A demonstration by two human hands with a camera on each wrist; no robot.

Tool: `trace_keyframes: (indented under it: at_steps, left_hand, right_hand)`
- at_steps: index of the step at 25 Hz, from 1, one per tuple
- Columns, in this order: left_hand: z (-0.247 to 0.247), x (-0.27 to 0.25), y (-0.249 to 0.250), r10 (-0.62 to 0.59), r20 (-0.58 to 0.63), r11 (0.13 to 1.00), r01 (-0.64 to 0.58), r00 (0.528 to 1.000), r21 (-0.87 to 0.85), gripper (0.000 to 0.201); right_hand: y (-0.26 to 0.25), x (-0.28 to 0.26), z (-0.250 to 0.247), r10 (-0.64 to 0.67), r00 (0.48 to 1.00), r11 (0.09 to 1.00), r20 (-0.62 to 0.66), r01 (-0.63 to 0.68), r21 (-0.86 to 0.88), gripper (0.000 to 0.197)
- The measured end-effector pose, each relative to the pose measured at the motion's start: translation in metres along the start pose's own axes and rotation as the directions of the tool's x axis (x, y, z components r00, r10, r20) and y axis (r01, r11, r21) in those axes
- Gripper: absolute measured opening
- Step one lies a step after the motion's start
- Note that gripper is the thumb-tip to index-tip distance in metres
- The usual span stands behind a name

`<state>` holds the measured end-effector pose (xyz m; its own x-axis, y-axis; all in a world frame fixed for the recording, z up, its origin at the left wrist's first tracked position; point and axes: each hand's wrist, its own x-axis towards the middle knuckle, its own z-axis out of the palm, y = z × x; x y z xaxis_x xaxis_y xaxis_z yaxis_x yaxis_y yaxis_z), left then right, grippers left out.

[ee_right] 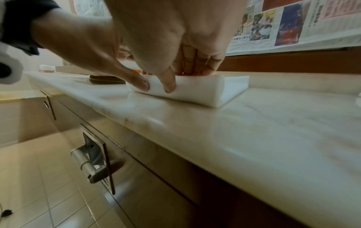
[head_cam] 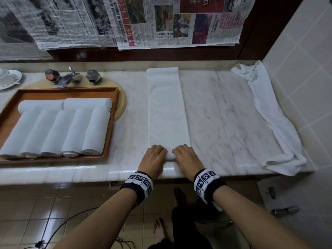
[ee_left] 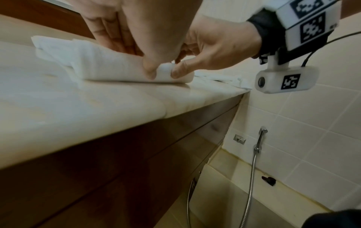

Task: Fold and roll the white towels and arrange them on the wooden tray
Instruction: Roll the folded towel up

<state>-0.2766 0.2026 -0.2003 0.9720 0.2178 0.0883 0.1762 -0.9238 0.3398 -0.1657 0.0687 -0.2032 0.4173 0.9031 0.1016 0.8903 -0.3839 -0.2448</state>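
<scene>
A white towel (head_cam: 167,108), folded into a long narrow strip, lies on the marble counter and runs away from me. Its near end is turned up into a small roll (ee_left: 166,72). My left hand (head_cam: 154,157) and right hand (head_cam: 185,157) grip that roll side by side, thumbs in front and fingers on top, as both wrist views show (ee_right: 201,92). The wooden tray (head_cam: 112,119) sits to the left over the basin and holds several rolled white towels (head_cam: 53,130). Another white towel (head_cam: 269,112) lies crumpled and unfolded along the counter's right end.
A chrome tap (head_cam: 70,77) stands behind the tray, with a white dish (head_cam: 9,78) at the far left. Newspapers (head_cam: 161,22) cover the back wall. A tiled wall (head_cam: 305,69) closes the counter's right side. Bare marble (head_cam: 224,114) lies between the two towels.
</scene>
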Motion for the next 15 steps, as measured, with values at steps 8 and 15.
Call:
trace_keyframes:
  at_steps: [8, 15]
  left_hand:
    - [-0.007, 0.010, -0.004, 0.031, 0.132, 0.991, -0.047, 0.991, 0.122, 0.030]
    - [0.007, 0.003, 0.003, -0.056, -0.042, 0.998, 0.054, 0.998, -0.044, 0.032]
  right_hand:
    - [-0.002, -0.005, -0.003, 0.022, 0.996, 0.999, 0.090, -0.026, 0.042, 0.037]
    - [0.002, 0.012, -0.012, 0.026, 0.991, 0.999, 0.130, -0.024, -0.022, 0.035]
